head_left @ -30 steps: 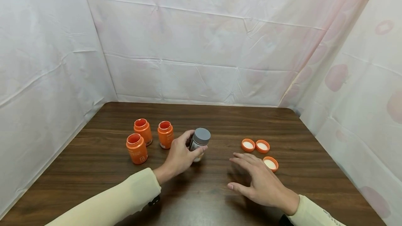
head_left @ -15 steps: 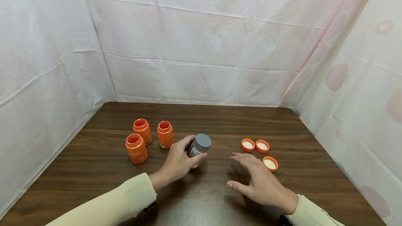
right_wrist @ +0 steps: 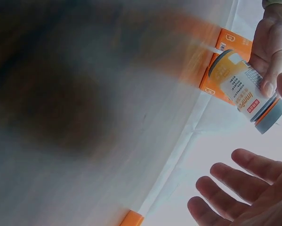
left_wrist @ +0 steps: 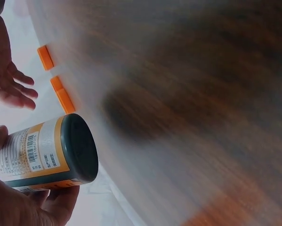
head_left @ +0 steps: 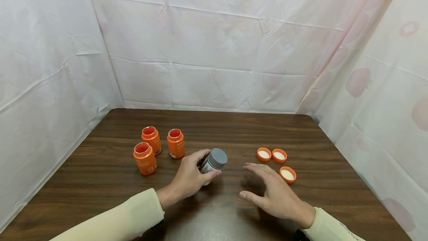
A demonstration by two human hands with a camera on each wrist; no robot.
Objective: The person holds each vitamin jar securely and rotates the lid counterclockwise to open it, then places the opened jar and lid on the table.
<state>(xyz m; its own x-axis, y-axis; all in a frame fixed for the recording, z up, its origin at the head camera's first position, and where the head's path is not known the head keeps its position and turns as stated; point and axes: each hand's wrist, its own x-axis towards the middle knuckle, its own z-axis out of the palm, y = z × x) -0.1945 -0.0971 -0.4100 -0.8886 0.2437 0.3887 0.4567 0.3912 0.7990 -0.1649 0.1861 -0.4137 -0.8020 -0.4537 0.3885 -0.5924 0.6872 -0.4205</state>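
Observation:
My left hand grips a dark supplement bottle with a grey screw cap and a white and orange label. The bottle leans, its cap tipped toward the right hand, and the left wrist view shows its dark base held above the table. My right hand hovers to the right of the bottle, fingers spread and holding nothing. Beyond its fingers lie three orange lids, inner sides up. Left of the left hand stand three orange bottles with uncovered mouths.
A dark wood-grain table carries everything. Pale cloth curtains hang behind it and along both sides. The orange bottles group at the left and the lids at the right, with the hands between.
My left hand has drawn the capped bottle down toward me, and the bottle has tilted further with its cap to the right. The right hand has hardly moved.

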